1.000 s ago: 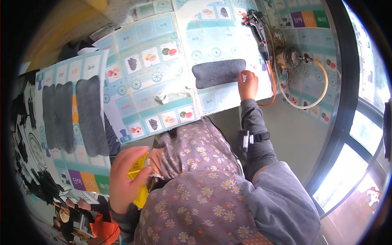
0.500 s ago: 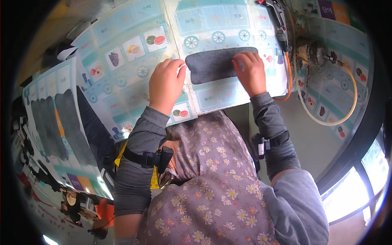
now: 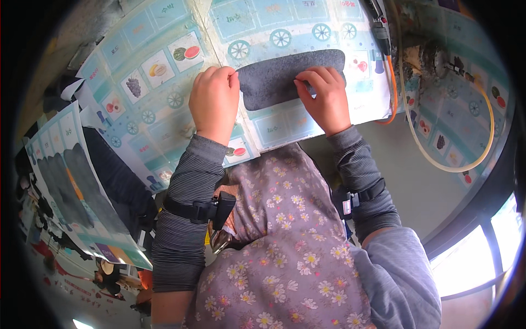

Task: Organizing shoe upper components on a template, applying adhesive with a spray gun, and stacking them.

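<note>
A long dark grey piece with rounded corners (image 3: 268, 82), seemingly cloth or foam, lies flat on a table covered with printed picture sheets. My left hand (image 3: 215, 101) is closed at its left end, thumb and index fingertip pressed together right by the corner. Over its right half, my right hand (image 3: 324, 98) is curled, with thumb and index tips brought together in a pinch just above the grey surface. Whatever either pinch holds is too small or hidden to make out.
A propped printed board (image 3: 82, 181) at left carries several similar dark grey strips. An orange hose (image 3: 393, 88) with a black fitting runs along the table's right edge. Beyond it hangs a looped, yellowish clear tube (image 3: 438, 166) beside a worn machine part (image 3: 430, 60).
My right hand has moved left along the grey piece. My left fingertips have come closer to its left end. The whole view has shifted slightly.
</note>
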`<action>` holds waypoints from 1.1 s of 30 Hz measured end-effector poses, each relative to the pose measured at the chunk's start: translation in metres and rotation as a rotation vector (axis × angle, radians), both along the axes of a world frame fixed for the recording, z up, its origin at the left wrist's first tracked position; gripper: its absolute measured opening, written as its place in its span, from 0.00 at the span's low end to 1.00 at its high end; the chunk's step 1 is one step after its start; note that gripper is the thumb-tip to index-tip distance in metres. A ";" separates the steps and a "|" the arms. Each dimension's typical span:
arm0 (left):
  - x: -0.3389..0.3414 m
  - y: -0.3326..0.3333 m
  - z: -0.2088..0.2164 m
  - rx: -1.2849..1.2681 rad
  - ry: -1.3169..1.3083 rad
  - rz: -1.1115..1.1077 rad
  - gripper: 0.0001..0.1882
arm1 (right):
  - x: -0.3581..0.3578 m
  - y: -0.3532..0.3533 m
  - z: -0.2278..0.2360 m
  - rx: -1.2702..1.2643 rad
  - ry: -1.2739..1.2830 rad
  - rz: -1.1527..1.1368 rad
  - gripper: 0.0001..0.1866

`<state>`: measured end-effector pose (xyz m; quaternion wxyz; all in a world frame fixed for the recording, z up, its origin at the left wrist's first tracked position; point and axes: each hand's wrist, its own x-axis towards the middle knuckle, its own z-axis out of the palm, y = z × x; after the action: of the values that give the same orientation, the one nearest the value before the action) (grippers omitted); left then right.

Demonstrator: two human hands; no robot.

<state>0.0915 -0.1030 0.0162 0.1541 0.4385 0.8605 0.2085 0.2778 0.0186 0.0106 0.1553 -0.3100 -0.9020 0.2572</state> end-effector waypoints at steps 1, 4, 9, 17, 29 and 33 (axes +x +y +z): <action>0.000 0.001 0.000 -0.026 -0.007 0.008 0.04 | -0.002 -0.003 0.000 -0.015 0.006 0.008 0.07; 0.003 0.005 -0.002 -0.068 -0.010 0.027 0.03 | -0.007 -0.008 0.000 -0.046 0.016 0.021 0.07; 0.004 0.011 0.002 -0.109 0.006 0.015 0.04 | -0.014 -0.015 -0.001 -0.062 0.019 0.042 0.06; 0.002 0.014 0.005 -0.096 0.072 -0.081 0.04 | -0.011 -0.019 -0.007 -0.109 0.004 0.027 0.05; 0.003 0.018 0.007 -0.152 0.138 -0.117 0.04 | -0.010 -0.019 -0.012 -0.130 0.030 0.021 0.05; 0.003 0.022 0.007 -0.209 0.094 -0.119 0.05 | -0.011 -0.018 -0.009 -0.119 0.021 0.008 0.05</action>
<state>0.0944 -0.0810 0.0229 0.1706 0.4794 0.8564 0.0873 0.2664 0.0007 0.0013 0.1450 -0.3121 -0.8847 0.3145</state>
